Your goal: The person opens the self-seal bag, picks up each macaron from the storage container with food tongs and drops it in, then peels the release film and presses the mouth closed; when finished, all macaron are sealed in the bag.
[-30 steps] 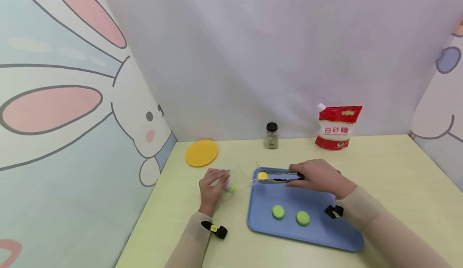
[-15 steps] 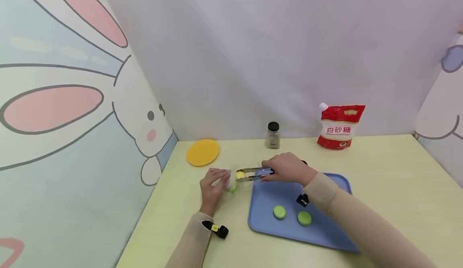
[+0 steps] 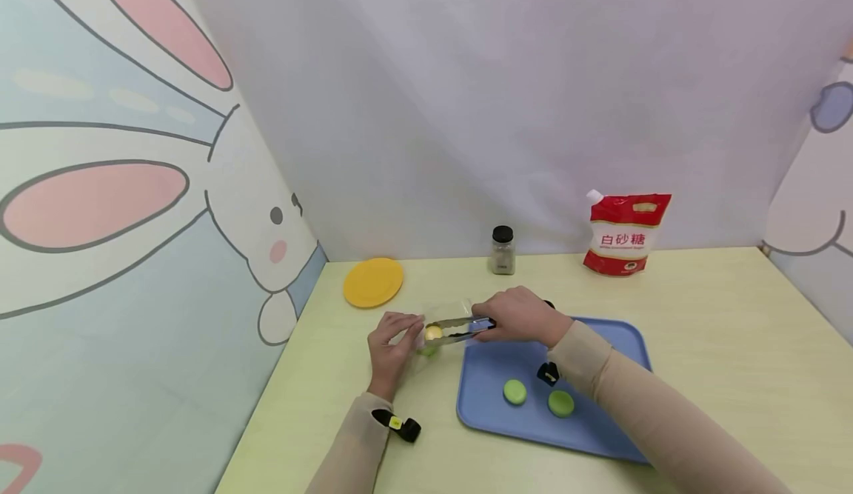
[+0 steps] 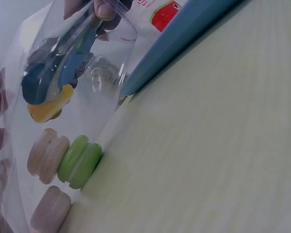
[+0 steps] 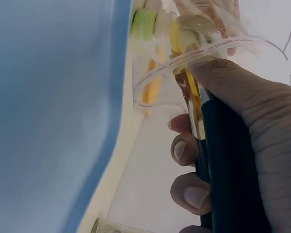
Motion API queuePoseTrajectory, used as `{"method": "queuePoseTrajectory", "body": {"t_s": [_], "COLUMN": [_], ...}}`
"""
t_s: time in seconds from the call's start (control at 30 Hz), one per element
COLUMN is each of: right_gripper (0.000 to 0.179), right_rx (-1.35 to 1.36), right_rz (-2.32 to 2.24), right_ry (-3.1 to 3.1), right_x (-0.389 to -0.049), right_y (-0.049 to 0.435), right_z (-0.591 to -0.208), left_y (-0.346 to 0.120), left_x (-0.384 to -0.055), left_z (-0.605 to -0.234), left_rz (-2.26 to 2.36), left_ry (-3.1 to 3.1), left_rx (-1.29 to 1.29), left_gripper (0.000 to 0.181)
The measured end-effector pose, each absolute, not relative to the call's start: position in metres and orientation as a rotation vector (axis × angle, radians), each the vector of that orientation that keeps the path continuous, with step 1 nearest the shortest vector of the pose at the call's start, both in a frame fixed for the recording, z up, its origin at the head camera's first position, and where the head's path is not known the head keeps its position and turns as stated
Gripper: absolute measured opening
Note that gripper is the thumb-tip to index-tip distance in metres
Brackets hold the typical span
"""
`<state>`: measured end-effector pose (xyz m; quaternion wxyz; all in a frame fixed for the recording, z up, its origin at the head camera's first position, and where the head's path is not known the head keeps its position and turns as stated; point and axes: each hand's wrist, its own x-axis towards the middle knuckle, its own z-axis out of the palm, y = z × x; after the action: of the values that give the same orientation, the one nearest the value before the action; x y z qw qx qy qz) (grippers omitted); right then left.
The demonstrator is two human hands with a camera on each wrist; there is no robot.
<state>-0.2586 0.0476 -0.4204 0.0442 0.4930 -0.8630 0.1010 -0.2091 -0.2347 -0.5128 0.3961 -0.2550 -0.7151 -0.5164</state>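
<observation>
My left hand (image 3: 389, 349) pinches the edge of a clear plastic bag (image 3: 448, 310) left of the blue tray. Inside the bag, the left wrist view shows a green macaron (image 4: 80, 162) and two pale pinkish macarons (image 4: 48, 156). My right hand (image 3: 516, 316) grips metal tongs (image 3: 455, 322) with dark handles, its thumb along the top. A yellow macaron (image 4: 51, 106) sits between the tong tips, within the bag's open mouth and above the other macarons. In the right wrist view, the bag's printed rim (image 5: 184, 60) loops around the tongs.
The blue tray (image 3: 486, 416) bears two green macarons (image 3: 514, 392), partly under my right forearm. At the back stand a yellow plate (image 3: 373, 283), a black-lidded glass jar (image 3: 503, 251) and a red-and-white sugar pouch (image 3: 623, 235). A wall with a rabbit drawing rises at left.
My right hand has moved left from over the tray, carrying the yellow macaron in the tongs into the bag's mouth. The left hand has kept its place on the bag.
</observation>
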Motion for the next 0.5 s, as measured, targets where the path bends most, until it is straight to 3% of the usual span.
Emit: {"method": "queuePoseTrajectory", "body": {"t_s": [0.5], "right_gripper": [0.038], "right_rx": [1.53], "right_rz": [0.28], "right_ry": [-2.631], "right_x": [-0.262], "right_y": [0.036], "right_z": [-0.427], "left_y": [-0.237], "left_x": [-0.209], "left_z": [-0.513], "left_rz": [-1.29], "left_ry": [-1.818], "left_rx": [-0.653], "left_gripper": [0.021]}}
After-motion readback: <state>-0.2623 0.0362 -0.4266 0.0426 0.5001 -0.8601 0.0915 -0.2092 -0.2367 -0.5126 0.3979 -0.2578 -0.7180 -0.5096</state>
